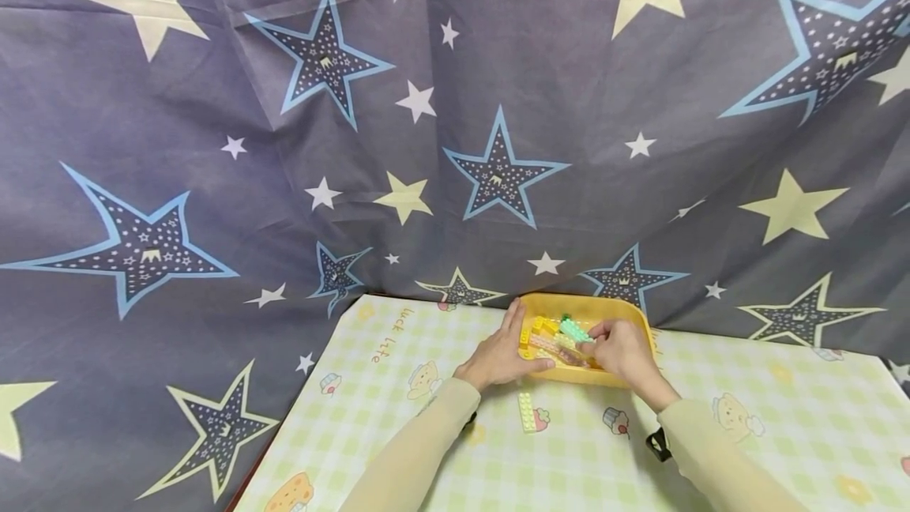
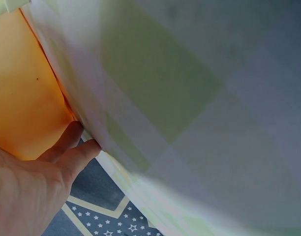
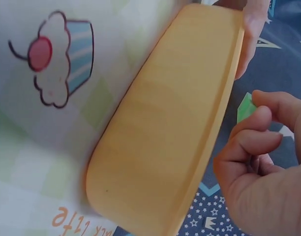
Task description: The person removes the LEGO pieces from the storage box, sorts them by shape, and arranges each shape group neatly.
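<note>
A yellow plastic basket [image 1: 626, 308] sits at the far side of the table, with yellow, pink and pale building bricks inside. My left hand [image 1: 501, 354] holds its left near corner, thumb over the near rim and fingers along the left wall. In the left wrist view, two fingertips [image 2: 89, 142] reach down the basket's outer side. Over the basket's right part, my right hand [image 1: 618, 346] pinches a mint-green building brick [image 1: 574, 330] between thumb and forefinger. The right wrist view shows only a corner of the green brick [image 3: 245, 108] above the rim.
A pale yellow studded brick [image 1: 527, 412] lies on the tablecloth [image 1: 569, 457] in front of the basket, beside a printed strawberry. Behind the table hangs a dark star-patterned curtain [image 1: 398, 259], close to the basket's far wall.
</note>
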A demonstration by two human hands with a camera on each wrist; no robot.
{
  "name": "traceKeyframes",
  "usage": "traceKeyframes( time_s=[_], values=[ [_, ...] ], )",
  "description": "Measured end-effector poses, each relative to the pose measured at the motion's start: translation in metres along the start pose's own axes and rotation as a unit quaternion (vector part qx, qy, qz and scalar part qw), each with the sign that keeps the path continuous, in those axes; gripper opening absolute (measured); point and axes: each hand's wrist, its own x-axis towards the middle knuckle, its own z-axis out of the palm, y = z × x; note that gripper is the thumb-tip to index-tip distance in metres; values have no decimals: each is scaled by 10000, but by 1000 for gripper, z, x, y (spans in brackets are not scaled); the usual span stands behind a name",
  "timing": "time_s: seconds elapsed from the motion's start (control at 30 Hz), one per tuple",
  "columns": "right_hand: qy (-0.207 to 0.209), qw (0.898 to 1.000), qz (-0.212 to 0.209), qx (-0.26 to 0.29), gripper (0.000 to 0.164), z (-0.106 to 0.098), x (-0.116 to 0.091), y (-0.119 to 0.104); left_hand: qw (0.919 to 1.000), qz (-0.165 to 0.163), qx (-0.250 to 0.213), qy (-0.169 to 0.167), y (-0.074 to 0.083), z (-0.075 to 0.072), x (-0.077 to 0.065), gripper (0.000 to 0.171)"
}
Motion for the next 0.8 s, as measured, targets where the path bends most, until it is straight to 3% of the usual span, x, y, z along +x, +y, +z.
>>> traceKeyframes(
  time_s=[0.47,0.8],
  values=[
    [-20,9996,-15,272,28,7,-32,-5,10000,22,-94,22,1,-2,0,126],
    [-133,9992,63,383,21,14,-52,-5,10000,29,-15,-15,0,-1,-1,125]
  ],
)
